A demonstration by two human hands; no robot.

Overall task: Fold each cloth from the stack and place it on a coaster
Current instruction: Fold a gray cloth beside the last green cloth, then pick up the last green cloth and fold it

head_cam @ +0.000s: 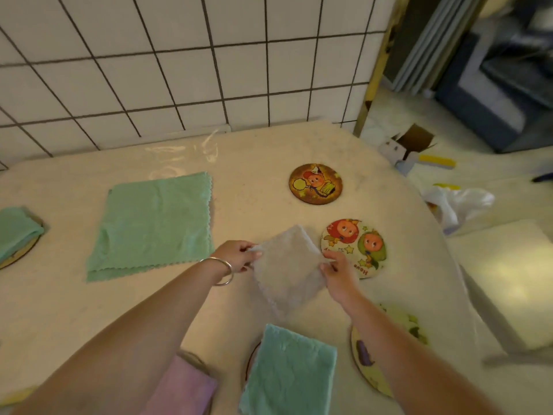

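Note:
A folded cream cloth [287, 265] hangs just above the table, pinched at its left corner by my left hand [238, 254] and at its right edge by my right hand [339, 275]. A stack of flat green cloths [152, 226] lies to the left. Right beside the cream cloth is a round coaster with two cartoon faces [359, 244]; a darker cartoon coaster [315, 183] lies farther back. Another coaster [363, 354] sits partly under my right forearm. Folded cloths rest on other coasters: green at the far left [16, 232], teal at the front [290, 372], pink beside it [182, 387].
The pale table [260, 151] meets a white tiled wall [179, 70] at the back. Off the table's right edge, an open cardboard box [410, 145], a plastic bag [457, 202] and a pale flat block [508, 280] are on the floor.

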